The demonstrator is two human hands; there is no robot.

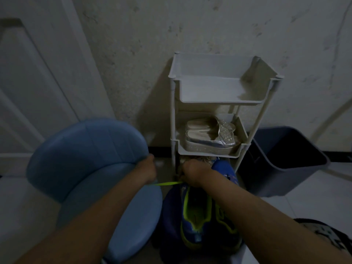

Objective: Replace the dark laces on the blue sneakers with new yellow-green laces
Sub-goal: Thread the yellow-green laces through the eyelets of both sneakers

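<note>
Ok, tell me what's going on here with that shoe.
A person is lacing a blue sneaker with yellow-green lining, which sits low in front of them. Their left hand grips a yellow-green lace and holds it taut sideways; the right hand pinches it at the sneaker's front. How many eyelets are threaded is hidden. A blue padded chair stands to the left, a grey plastic shelf rack holding silver sandals behind.

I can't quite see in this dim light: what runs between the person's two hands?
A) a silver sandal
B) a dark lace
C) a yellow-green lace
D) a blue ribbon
C: a yellow-green lace stretches straight from the left hand to the right hand.
</note>
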